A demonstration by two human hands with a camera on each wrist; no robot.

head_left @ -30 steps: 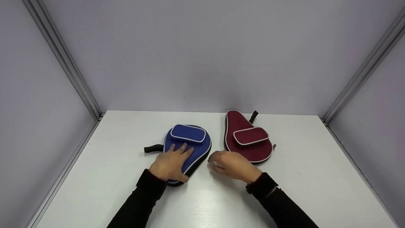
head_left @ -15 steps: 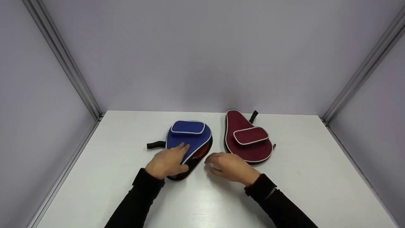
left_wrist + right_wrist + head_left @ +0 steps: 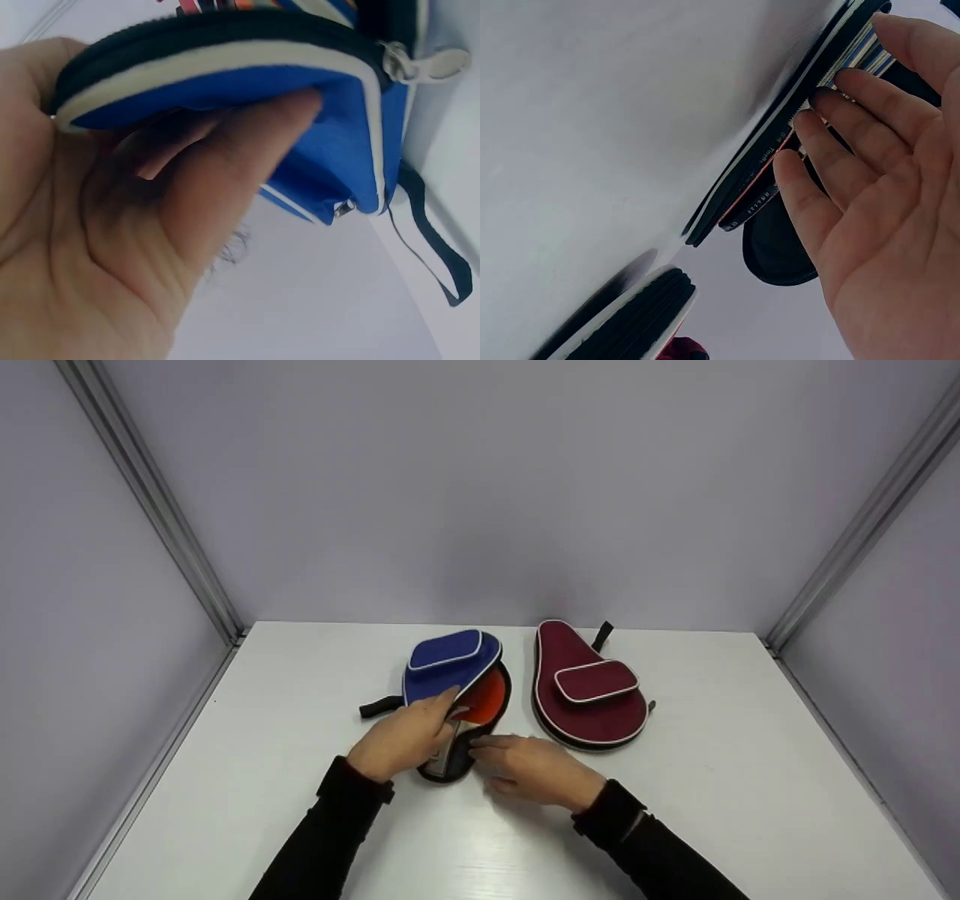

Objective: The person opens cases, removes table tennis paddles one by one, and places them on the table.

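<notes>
While the left hand [image 3: 403,737] pinches the blue fabric case [image 3: 442,679] by its white-piped flap [image 3: 330,150], its grip narrow, the right hand [image 3: 536,769] holds nothing, fingers loosely extended at the black lower half [image 3: 463,757]. Inside lies a paddle [image 3: 487,697] with orange-red rubber; a pear-shaped maroon case [image 3: 589,716] lies nearby on the glossy white worktop [image 3: 750,780].

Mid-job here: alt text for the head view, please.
The left hand holds open a blue case, showing an orange-faced paddle inside; the right hand is at the case's edge. A maroon case lies to the right on a white table.
</notes>
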